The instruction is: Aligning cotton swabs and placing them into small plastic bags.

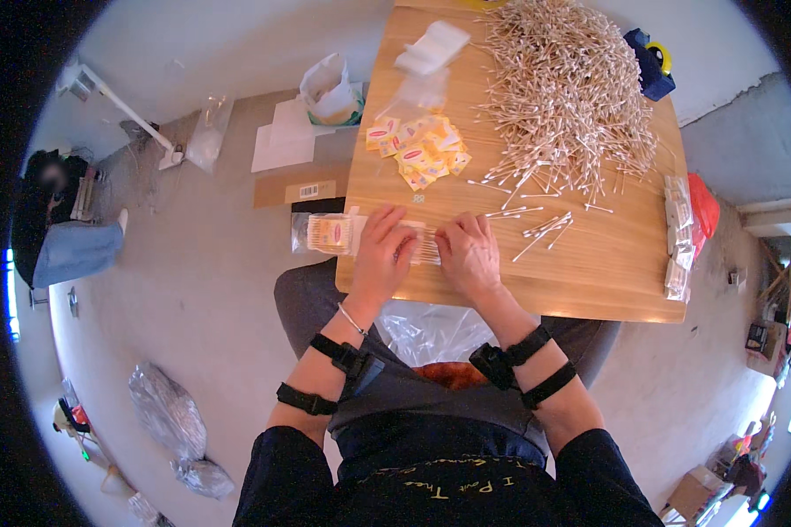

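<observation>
At the table's near left edge, my left hand (pixel 383 252) has its fingers curled in at one side of a small row of cotton swabs (pixel 427 245). My right hand (pixel 469 256) pinches the other side, fingers closed and pointing down. Just left of my left hand, a clear packet of cotton swabs with a yellow card (pixel 329 233) juts over the table edge. Yellow printed cards (pixel 426 151) lie in a loose pile beyond my hands. Several loose cotton swabs (pixel 545 230) are scattered right of my right hand. A large heap of cotton swabs (pixel 571 97) covers the far right.
Clear plastic bags (pixel 433 48) lie at the table's far left. Filled packets (pixel 678 237) line the right edge beside a red bag (pixel 703 206). A lined bin (pixel 332 92) and cardboard (pixel 294 187) are on the floor. Another person (pixel 75 250) is at far left.
</observation>
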Tool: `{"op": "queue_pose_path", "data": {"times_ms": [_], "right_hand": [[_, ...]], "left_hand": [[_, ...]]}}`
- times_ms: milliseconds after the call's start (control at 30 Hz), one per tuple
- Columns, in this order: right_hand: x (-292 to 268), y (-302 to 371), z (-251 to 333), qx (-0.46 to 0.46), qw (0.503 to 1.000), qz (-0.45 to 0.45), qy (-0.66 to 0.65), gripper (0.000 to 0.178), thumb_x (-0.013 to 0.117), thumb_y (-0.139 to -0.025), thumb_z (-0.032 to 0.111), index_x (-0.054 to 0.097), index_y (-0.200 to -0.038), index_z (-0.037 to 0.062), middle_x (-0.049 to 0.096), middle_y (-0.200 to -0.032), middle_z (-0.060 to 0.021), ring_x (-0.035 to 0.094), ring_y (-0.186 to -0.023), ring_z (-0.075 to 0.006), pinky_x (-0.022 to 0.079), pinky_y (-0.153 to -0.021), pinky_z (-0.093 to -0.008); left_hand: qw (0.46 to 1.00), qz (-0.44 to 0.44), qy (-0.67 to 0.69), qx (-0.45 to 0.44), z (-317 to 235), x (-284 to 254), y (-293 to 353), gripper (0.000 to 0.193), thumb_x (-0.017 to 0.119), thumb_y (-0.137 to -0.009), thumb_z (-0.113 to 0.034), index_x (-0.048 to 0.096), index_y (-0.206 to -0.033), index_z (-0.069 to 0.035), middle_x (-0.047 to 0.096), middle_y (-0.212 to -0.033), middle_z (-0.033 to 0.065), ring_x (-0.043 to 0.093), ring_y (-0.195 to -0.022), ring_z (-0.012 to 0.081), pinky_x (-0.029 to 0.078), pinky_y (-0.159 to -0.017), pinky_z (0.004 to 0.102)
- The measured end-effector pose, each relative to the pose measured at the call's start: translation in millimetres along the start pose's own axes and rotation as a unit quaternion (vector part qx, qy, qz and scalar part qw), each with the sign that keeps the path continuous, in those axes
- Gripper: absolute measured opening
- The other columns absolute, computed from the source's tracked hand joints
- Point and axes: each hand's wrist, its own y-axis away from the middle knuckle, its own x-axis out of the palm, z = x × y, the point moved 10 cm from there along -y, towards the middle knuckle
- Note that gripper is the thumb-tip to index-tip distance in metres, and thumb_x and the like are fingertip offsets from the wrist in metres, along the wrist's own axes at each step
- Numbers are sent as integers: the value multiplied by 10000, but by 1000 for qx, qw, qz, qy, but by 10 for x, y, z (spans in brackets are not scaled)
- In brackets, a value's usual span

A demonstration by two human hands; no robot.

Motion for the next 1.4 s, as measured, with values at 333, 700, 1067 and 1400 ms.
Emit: {"op": "queue_pose_path", "data": {"times_ms": [333, 700, 1067, 1400], "right_hand": [[89, -59, 85, -56, 995, 41, 72, 127, 604, -808, 165, 625, -841, 44, 551, -923, -132, 517, -943, -323, 452, -806, -440], [-198, -35, -63, -12, 994, 17, -107, 98, 603, -830, 106, 599, -828, 8, 533, -855, -169, 511, -852, -352, 439, -786, -445], [-74, 1040, 186, -95, 957, 261, -88, 160, 648, -803, 143, 572, -751, 13, 573, -816, -146, 564, -867, -377, 460, -749, -434], [-23, 1198, 134, -88, 928, 353, -82, 127, 687, -748, 116, 580, -756, 47, 555, -953, -147, 556, -960, -342, 472, -824, -404]], "left_hand": [[1000, -6, -14, 27, -69, -11, -3, 153, 680, -767, -66, 662, -913, -24, 593, -1175, 154, 507, -1153, 363, 402, -992, 443], [999, 2, -27, 27, -140, -34, -28, 192, 672, -795, -97, 677, -983, -57, 570, -1227, 151, 490, -1188, 355, 392, -1008, 434], [999, -30, 21, -14, -38, -60, 43, 267, 573, -860, -49, 595, -1124, -17, 552, -1235, 176, 486, -1193, 354, 389, -1015, 426], [999, -35, -10, 5, -119, 4, 46, 340, 578, -852, -47, 543, -1185, 11, 549, -1235, 192, 484, -1190, 365, 383, -1017, 437]]}}
